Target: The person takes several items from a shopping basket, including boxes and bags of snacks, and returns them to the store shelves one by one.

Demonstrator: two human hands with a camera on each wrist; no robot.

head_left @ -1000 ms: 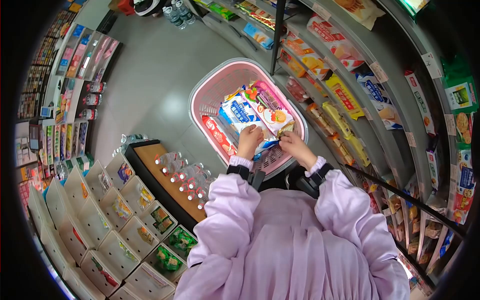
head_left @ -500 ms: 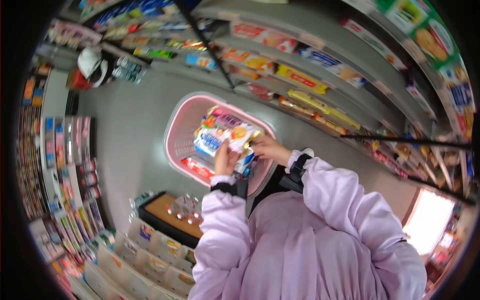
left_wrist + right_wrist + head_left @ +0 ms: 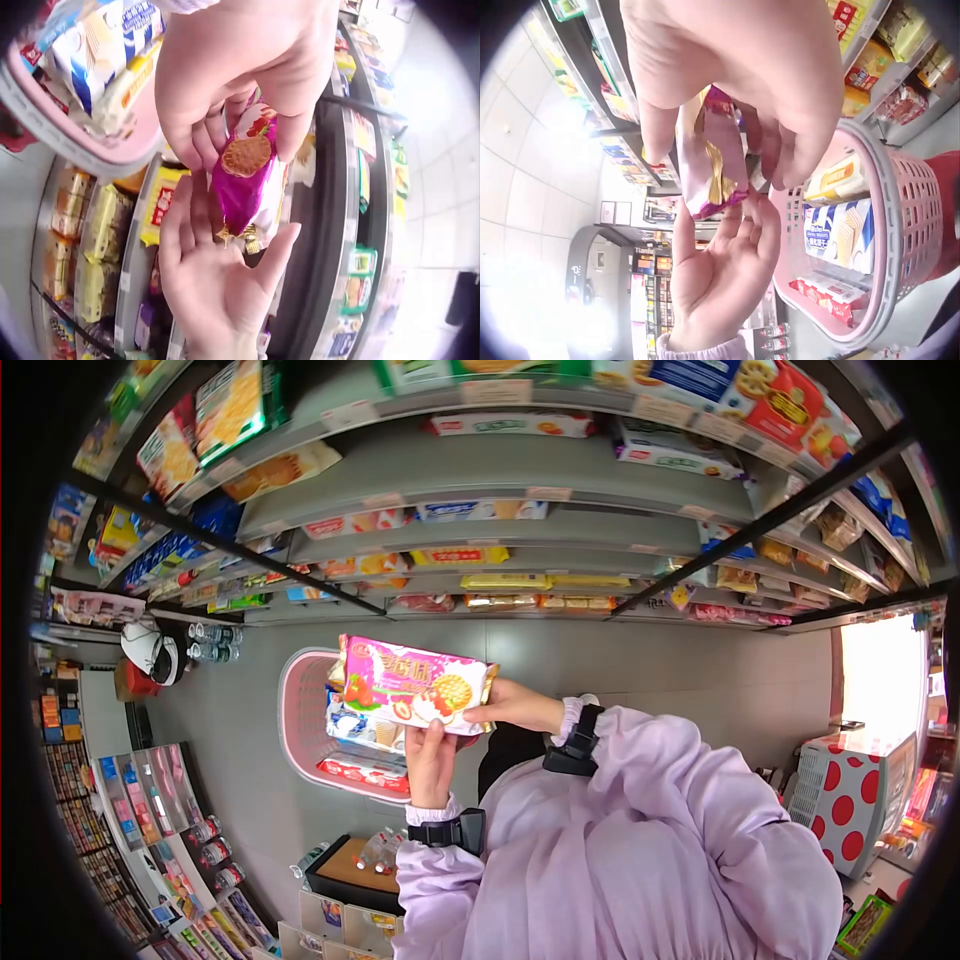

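Note:
Both hands hold a pink and purple biscuit pack [image 3: 415,680] above the right side of a pink shopping basket [image 3: 297,720]. My left hand [image 3: 430,765] grips its lower edge, thumb on the front. At its right end, my right hand [image 3: 525,706] pinches with the thumb in front. Gold crimped ends and a round biscuit picture show on the wrapper in the left wrist view. Inside the basket lie a blue and white wafer pack [image 3: 847,234], a red and white pack [image 3: 829,298] and a yellow and white pack [image 3: 840,182].
Shelves of packaged snacks [image 3: 480,555] curve across the far side. Water bottles [image 3: 215,642] stand on the floor at left, near a white helmet-like thing [image 3: 150,652]. A wooden-topped stand [image 3: 345,865] with bottles and white bins [image 3: 360,930] sits at lower left. A red-dotted white appliance [image 3: 840,800] stands at right.
The biscuit pack has come up out of the basket in both hands, its front now turned upward. The view has swung round to face the snack shelves.

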